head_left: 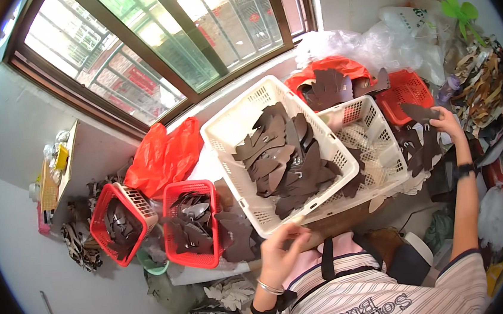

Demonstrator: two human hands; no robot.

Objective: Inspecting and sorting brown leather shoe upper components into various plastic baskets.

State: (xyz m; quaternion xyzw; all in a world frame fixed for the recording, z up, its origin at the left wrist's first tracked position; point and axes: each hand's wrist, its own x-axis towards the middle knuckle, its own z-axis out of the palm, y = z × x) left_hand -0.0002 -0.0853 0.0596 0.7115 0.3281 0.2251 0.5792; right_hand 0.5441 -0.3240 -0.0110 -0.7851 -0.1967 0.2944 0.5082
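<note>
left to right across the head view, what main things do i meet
tilted red plastic basket, second red plastic basket, large white plastic crate, dark brown flat piece in right hand, heap of brown and black strips

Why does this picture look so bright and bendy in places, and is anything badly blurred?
Head view: daylight washes out parts of the window; the large white crate is brightest toward it, while dark brown pieces inside blend together. Head view: fisheye bending curves edges, with black around the rim; left hand and right hand show no heavy blur, slight softness is hard to judge.
</note>
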